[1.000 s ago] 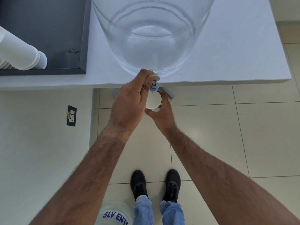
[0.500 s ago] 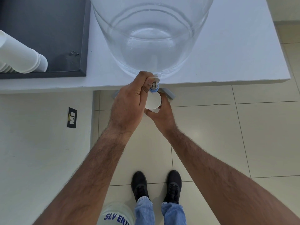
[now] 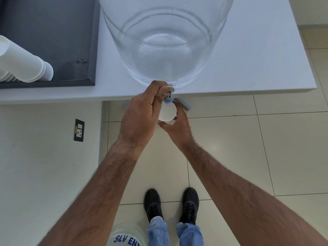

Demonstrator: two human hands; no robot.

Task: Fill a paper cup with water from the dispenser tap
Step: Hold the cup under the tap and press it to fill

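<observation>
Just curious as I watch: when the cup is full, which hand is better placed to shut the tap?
The left hand, probably. Its fingers already rest on the tap at the table edge, while the right hand is busy holding the paper cup under the spout.

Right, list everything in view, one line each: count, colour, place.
Water dispenser jar: one, clear, on the table.
Tap: one, white and blue, at the jar's base, over the table edge.
Paper cup: one, white, under the tap.
Cup stack: one, white, lying on the tray.
Tray: one, dark grey, far left.
Table: one, white.
Wall socket: one, black, left.
Floor tiles: cream.
Shoes: two, black.
Jeans: blue.
Left hand: grip on tap.
Right hand: grip on cup.
</observation>
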